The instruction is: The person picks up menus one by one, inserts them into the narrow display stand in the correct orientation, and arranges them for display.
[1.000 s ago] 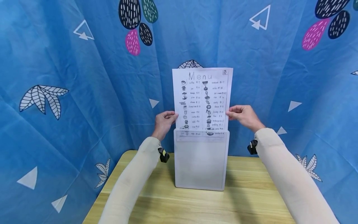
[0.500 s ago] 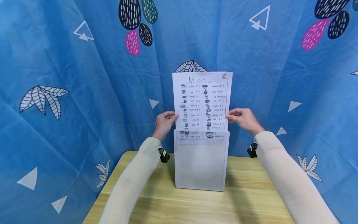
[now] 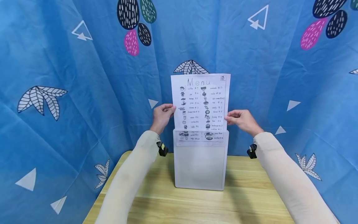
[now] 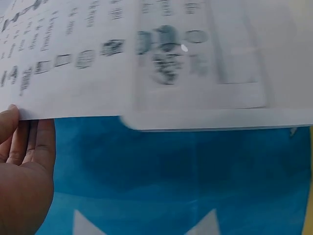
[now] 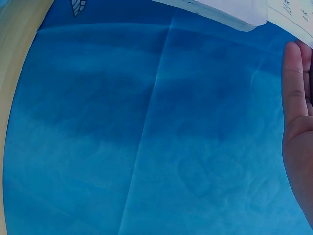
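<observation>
A white paper menu (image 3: 199,105) with small drawings and prices stands upright, its lower end inside a clear-fronted sign holder (image 3: 199,168) that stands on the table. Through the holder's front the bottom rows of the menu show faintly. My left hand (image 3: 162,116) pinches the menu's left edge above the holder's rim; in the left wrist view the thumb lies on the printed face of the paper. On the opposite side my right hand (image 3: 243,120) pinches the right edge a little lower. In the right wrist view only part of that hand (image 5: 298,112) shows, at the paper's edge.
The wood-grain table (image 3: 156,199) carries the holder near its back edge. Close behind hangs a blue patterned curtain (image 3: 112,77), which also runs along the left and right sides. A small black camera (image 3: 162,148) sits on the left wrist, another (image 3: 252,151) on the right.
The menu has slid down a little farther into the holder. My right hand has sunk with it, while my left hand has shifted up along the left edge. The holder stays in place.
</observation>
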Demonstrator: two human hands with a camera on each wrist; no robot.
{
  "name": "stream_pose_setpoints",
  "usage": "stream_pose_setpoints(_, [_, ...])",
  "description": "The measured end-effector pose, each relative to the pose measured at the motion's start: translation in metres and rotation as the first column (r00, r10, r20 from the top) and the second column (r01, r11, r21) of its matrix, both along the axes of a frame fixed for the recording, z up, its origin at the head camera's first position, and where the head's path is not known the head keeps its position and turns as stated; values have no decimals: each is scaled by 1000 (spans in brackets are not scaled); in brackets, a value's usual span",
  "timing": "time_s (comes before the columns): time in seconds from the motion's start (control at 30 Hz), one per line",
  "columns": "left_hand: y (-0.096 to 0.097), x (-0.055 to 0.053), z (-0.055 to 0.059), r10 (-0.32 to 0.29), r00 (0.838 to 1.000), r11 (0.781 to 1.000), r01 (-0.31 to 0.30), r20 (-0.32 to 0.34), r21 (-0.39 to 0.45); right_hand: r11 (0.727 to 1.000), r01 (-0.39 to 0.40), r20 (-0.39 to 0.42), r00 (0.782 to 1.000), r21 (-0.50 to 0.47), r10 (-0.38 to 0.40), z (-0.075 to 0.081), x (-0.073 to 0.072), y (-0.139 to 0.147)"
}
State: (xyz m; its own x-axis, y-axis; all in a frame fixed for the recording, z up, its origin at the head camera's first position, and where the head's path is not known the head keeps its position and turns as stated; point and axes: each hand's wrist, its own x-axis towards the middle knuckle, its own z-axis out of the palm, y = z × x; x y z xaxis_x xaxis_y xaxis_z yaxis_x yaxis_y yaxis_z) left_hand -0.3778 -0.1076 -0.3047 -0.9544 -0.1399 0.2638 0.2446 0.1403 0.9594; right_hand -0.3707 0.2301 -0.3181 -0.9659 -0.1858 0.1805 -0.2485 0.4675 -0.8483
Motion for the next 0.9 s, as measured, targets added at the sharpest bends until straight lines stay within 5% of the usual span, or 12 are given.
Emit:
stream_pose_setpoints(0.2, [-1,-1,18,16,998,1000,-15,-68,9,1000,-1,4,1000,16,1,1,0,-1])
stream_pose_setpoints(0.4, [-2,0,21,33,997,999,-34,-67,-3,1000,11,21,1000,19,-12,8,0,-1])
stream_pose_setpoints(0.9, [0,-1,22,42,997,999,-44,-64,-17,996,90,-121,988,-22,-92,70,-8,-6])
